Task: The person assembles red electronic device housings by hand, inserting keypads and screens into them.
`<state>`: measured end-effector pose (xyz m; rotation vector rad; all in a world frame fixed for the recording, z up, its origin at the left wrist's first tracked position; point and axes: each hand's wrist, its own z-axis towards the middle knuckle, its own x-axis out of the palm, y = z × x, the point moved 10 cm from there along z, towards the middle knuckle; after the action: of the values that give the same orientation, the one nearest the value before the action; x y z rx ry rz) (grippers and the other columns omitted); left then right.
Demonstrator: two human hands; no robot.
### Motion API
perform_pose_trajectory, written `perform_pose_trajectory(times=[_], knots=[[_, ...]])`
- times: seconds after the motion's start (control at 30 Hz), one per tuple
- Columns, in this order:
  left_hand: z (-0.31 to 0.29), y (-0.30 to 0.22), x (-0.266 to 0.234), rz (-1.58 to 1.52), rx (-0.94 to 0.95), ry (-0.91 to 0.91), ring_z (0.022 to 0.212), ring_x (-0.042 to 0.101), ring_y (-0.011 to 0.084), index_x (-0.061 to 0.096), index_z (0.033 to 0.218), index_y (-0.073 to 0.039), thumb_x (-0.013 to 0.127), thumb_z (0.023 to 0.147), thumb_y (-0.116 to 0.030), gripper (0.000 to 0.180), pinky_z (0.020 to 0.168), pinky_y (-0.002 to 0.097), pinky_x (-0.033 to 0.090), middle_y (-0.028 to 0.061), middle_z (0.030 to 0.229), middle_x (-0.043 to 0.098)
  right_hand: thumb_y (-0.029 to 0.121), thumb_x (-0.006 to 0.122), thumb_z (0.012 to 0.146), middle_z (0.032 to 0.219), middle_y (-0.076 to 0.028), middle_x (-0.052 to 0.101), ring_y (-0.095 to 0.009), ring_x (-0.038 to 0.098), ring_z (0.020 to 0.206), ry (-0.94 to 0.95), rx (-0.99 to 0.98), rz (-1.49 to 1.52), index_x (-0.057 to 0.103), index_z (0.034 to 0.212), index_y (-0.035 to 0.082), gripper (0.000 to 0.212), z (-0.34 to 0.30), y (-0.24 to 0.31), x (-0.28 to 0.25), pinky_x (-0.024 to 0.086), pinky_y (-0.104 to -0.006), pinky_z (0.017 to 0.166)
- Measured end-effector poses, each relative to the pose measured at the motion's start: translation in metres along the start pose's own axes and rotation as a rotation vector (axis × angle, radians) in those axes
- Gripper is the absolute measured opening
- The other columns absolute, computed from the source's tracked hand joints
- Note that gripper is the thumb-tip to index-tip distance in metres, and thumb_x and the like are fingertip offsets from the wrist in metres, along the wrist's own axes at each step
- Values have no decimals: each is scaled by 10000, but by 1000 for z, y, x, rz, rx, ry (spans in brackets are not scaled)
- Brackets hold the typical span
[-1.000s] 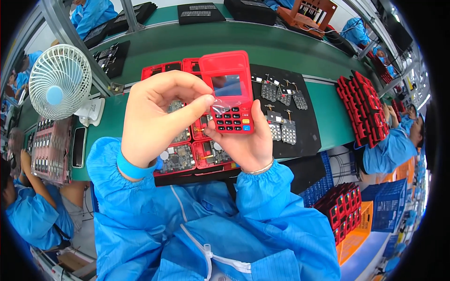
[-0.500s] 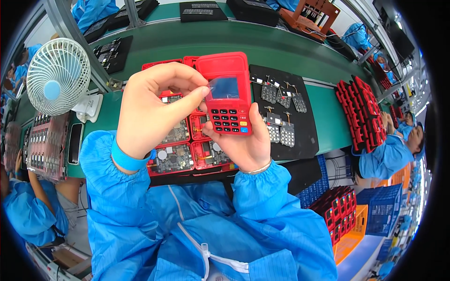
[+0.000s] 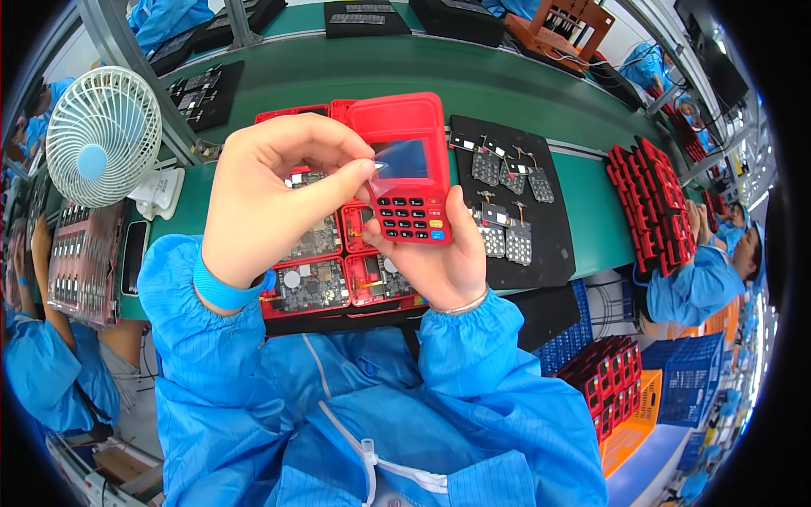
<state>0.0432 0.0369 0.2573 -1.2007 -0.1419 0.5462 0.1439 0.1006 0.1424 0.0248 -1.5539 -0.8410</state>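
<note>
Green worktop [image 3: 596,215] runs across the front of you, with a wide green belt [image 3: 304,76] beyond it and co-workers in blue smocks around the room. Your right hand [image 3: 448,266] cradles a red handheld device [image 3: 414,194] from below, thumb along its right edge, fingers at the lower left. You have it raised above the worktop, face toward you, so its screen [image 3: 407,160] and the black keypad [image 3: 404,219] beneath both show. Your left hand [image 3: 279,190] comes in from the left with thumb and forefinger pinched together on the edge of a clear film [image 3: 389,176], which overlaps the lower left of the screen; you cannot tell from this view whether the film clings to the glass anywhere. A blue band [image 3: 221,287] circles your left wrist, and a thin bracelet [image 3: 462,306] your right.

Beneath your hands sit red housings [image 3: 359,291] with circuit boards [image 3: 312,287] in them, partly hidden by your left hand. Just to their right, a black mat [image 3: 557,245] carries small keypad boards [image 3: 518,242]. Farther right, a stack of red frames [image 3: 650,203] stands near the worktop's edge, beside a co-worker [image 3: 697,287]. On your left you have a white fan [image 3: 103,139], a dark phone [image 3: 135,258] lying flat and a wrapped stack of parts [image 3: 83,262]. Low on your right, red units [image 3: 606,384] stand in an orange crate [image 3: 638,427], near a blue crate [image 3: 688,380].
</note>
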Motion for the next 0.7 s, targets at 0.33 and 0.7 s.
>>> perform_pose_trajectory(times=[0.33, 0.7], knots=[[1, 1, 0, 122, -44, -18, 811, 680, 139, 561, 1059, -2, 712, 814, 7, 288, 733, 253, 522, 87, 860, 703, 455, 458, 991, 1317, -160, 547, -258, 537, 1205, 59, -8, -7, 415, 1397, 34, 586, -1, 2, 9, 465, -404, 952], [-20, 35, -74, 120, -25, -282, 783, 611, 78, 510, 1118, -33, 636, 915, -78, 243, 728, 216, 466, 42, 818, 675, 176, 737, 816, 1235, -159, 612, -247, 524, 1205, 180, -317, -1193, 662, 1209, 73, 413, 32, 70, 42, 446, -360, 970]])
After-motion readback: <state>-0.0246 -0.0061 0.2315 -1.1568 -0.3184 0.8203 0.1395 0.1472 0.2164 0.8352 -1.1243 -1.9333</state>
